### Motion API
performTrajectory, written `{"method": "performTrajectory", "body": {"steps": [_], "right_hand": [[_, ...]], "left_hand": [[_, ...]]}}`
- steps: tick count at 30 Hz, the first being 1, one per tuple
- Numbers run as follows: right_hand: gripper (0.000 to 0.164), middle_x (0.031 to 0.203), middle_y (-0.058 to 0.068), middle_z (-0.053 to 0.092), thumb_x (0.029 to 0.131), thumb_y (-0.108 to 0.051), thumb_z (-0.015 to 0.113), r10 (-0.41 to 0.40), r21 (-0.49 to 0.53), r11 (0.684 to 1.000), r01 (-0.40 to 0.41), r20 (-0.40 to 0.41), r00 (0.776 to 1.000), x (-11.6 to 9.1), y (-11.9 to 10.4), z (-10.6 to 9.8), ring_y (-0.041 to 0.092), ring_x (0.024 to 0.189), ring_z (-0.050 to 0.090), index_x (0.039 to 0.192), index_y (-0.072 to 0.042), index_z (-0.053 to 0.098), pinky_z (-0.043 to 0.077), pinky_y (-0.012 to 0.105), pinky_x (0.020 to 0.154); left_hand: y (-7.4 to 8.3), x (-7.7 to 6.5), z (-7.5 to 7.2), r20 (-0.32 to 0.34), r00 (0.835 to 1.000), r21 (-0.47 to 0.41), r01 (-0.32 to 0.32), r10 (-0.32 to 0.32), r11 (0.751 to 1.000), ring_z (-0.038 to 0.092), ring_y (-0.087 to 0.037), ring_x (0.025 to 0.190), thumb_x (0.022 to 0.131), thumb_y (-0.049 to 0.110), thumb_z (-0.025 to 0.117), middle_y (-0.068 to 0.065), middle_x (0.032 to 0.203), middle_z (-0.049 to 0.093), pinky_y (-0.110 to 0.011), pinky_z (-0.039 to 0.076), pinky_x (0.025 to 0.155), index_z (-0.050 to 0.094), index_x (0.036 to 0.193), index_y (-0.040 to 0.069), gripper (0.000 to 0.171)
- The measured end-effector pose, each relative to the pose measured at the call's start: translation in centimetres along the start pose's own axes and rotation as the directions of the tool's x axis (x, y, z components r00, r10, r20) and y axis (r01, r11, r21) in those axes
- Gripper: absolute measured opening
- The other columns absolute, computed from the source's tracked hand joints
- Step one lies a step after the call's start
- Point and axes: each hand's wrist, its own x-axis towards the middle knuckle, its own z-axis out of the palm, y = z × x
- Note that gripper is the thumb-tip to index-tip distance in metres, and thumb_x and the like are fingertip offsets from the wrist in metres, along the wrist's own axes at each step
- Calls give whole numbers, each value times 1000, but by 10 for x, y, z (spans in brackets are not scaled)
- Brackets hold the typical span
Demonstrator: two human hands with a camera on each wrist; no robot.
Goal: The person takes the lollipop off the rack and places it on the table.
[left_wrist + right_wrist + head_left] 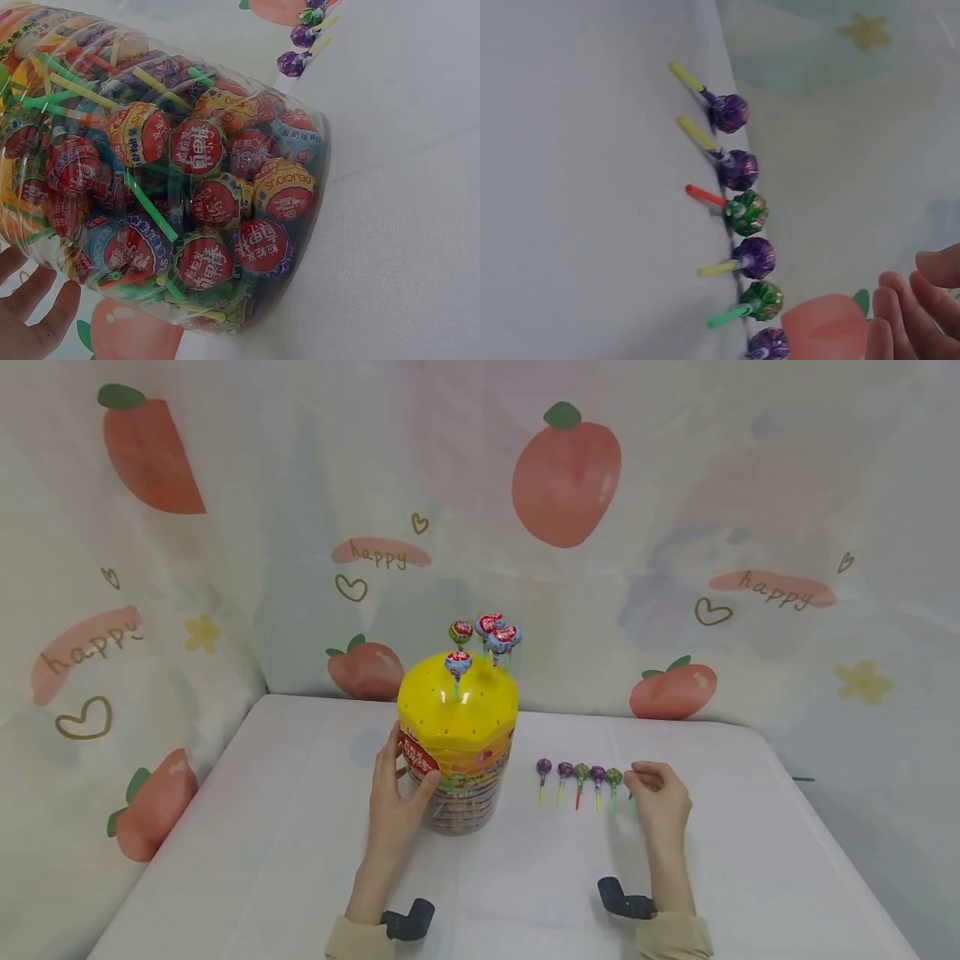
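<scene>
A clear jar (465, 806) packed with wrapped lollipops (199, 146) stands upright on the table under a yellow lid (480, 714). Several lollipops (458, 665) stick up from holes in that lid. My left hand (397, 802) grips the jar's left side, thumb at the front. To the right lies a row of lollipops (581, 772) in purple and green wrappers. My right hand (660, 797) is bent over the row's right end, hiding most of the last purple lollipop (769, 345) in the head view. Whether its fingers (900, 311) hold anything is unclear.
A white cloth (525, 893) covers the table. Behind it and at the sides hangs a curtain (465, 460) printed with fruit and hearts. Dark wrist mounts (408, 920) sit at both wrists.
</scene>
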Motion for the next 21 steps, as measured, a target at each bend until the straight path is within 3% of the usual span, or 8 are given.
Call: {"method": "performTrajectory", "body": {"steps": [3,7,10,21], "right_hand": [[17,88,12,72,85,-9,70,-21,49,999,22,-25,999,-3,-9,-5,-16,63,49,101,-1,68,41,4,59],[18,77,-15,67,86,-10,70,-29,122,992,33,-33,999,-8,-24,-11,-14,68,53,102,-2,68,44,3,62],[19,73,-28,58,86,-9,70,-75,189,979,81,-39,996,-10,-36,-12,-13,70,54,103,0,68,46,3,63],[20,82,-21,61,86,-8,70,-248,337,910,241,-23,969,-19,-94,-11,-4,80,59,105,-1,68,46,7,71]], "left_hand": [[1,-1,0,-1,1000,-2,0,0,1000,39,-24,132,86,27,71,-5,146,41,-49,43,104,19,153,36,85],[1,-2,-1,-1,1000,-4,15,-15,1000,39,-24,132,86,27,71,-5,146,41,-48,42,104,18,153,37,85],[0,-2,-1,0,1000,-4,23,-23,1000,39,-24,133,87,26,70,-4,147,40,-49,43,104,19,153,36,85],[1,-1,0,7,1000,-7,22,-22,1000,38,-23,133,87,26,70,-3,149,39,-48,41,104,17,153,38,84]]}}
